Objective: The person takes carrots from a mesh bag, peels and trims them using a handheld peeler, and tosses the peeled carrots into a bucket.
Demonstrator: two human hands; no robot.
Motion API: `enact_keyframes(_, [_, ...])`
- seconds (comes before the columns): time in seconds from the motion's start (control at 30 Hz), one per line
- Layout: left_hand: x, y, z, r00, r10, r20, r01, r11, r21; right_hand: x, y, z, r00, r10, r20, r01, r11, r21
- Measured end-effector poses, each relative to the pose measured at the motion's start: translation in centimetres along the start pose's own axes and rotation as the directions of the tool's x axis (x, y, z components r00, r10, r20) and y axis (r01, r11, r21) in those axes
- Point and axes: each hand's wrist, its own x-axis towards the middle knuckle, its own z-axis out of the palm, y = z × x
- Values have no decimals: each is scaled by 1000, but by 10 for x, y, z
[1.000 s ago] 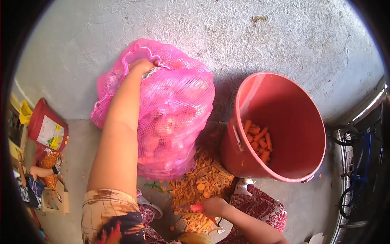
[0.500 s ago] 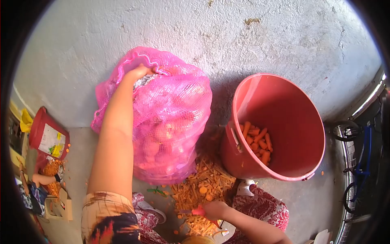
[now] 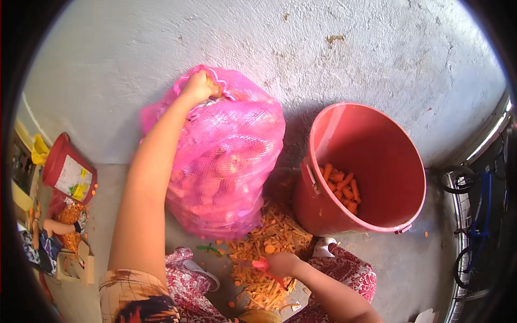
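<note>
My left hand (image 3: 202,87) is at the mouth of a tall pink mesh sack (image 3: 223,161), its fingers curled in. Something orange-brown shows by the fingertips, too covered to name. Packed carrots show dimly through the mesh. Low in the middle, my right hand (image 3: 283,265) is closed around a red-handled blade tool (image 3: 260,264); whether it is a knife or a peeler I cannot tell. Beneath that hand spreads a heap of carrot peelings (image 3: 280,234) with a few cut-off carrot ends.
To the right a large red bucket (image 3: 371,167) leans toward me, peeled carrots (image 3: 342,185) at its bottom. A rough grey wall (image 3: 301,48) rises behind. At far left are another person's arm (image 3: 62,227), a smaller red bucket (image 3: 69,169) and more peelings. A bicycle (image 3: 481,215) stands far right.
My left hand has shifted up and right at the sack's mouth and shows more. The sack's top edge has shifted with it. My right hand has moved slightly up, still holding the red-handled tool.
</note>
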Motion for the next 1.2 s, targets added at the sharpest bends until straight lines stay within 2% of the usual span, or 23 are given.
enact_keyframes(0.03, [-10,9,-10,973,133,-189,-106,984,146,-6,-5,-5,998,-15,-54,15,1000,2])
enact_keyframes(0.13, [-65,52,-65,965,184,-188,-171,982,86,-18,-17,-11,993,-54,-104,54,999,-6])
enact_keyframes(0.2, [-116,72,-92,936,195,-293,-215,976,-37,-20,-18,-11,995,-44,-90,40,998,-45])
enact_keyframes(0.23, [-143,75,-97,951,95,-295,-166,960,-225,-14,-14,-3,986,-36,-165,26,998,-66])
enact_keyframes(0.27, [-172,77,-101,961,-7,-277,-111,907,-406,-25,-21,-10,995,-15,-95,15,1000,1])
enact_keyframes(0.33, [-234,99,-101,976,-150,-159,-59,520,-852,-51,-36,-29,998,19,61,-27,991,127])
enact_keyframes(0.37, [-262,108,-102,979,-202,7,65,279,-958,-31,-14,-8,999,4,-50,3,991,134])
enact_keyframes(0.4, [-288,116,-103,960,-208,185,193,14,-981,-48,-24,-14,998,10,-55,1,981,193])
enact_keyframes(0.43, [-309,127,-99,964,-158,212,191,-140,-972,-41,-10,0,996,43,-72,-1,866,500])
enact_keyframes(0.47, [-327,136,-93,968,-99,232,194,-296,-935,-24,15,15,947,-163,-278,274,861,429])
enact_keyframes(0.5, [-344,132,-80,964,-62,259,217,-385,-897,-54,-7,2,952,-42,-302,159,915,372])
enact_keyframes(0.53, [-359,129,-69,959,-21,284,241,-471,-848,-59,-2,8,933,-51,-356,242,823,514])
enact_keyframes(0.57, [-373,129,-62,952,15,306,275,-480,-833,-63,2,12,902,-33,-430,230,880,415])
enact_keyframes(0.6, [-387,130,-54,944,51,327,309,-486,-817,-61,12,18,892,56,-449,184,862,473])
enact_keyframes(0.67, [-416,117,-28,923,76,377,363,-495,-789,-101,-20,18,804,135,-580,374,643,668])
enact_keyframes(0.73, [-434,127,-29,929,95,358,353,-523,-776,-94,-5,32,795,286,-536,438,341,832])
enact_keyframes(0.8, [-447,128,-28,928,147,343,361,-588,-724,-106,-19,39,716,329,-615,605,147,783])
enact_keyframes(0.9, [-456,122,-18,902,274,332,424,-702,-573,-132,-62,36,651,365,-665,657,168,735])
enact_keyframes(1.0, [-454,120,-10,757,348,553,611,-676,-411,-135,-105,33,519,370,-770,761,209,614])
enact_keyframes(1.07, [-461,133,-6,764,182,618,576,-625,-527,-135,-128,29,397,384,-834,784,331,526])
enact_keyframes(1.1, [-464,139,-2,781,98,617,539,-605,-586,-136,-136,27,325,394,-860,731,472,493])
enact_keyframes(1.13, [-468,142,0,794,13,608,502,-579,-642,-126,-134,29,256,391,-884,778,460,428])
enact_keyframes(1.2, [-477,136,13,754,99,649,547,-642,-537,-119,-138,30,157,394,-906,756,542,367])
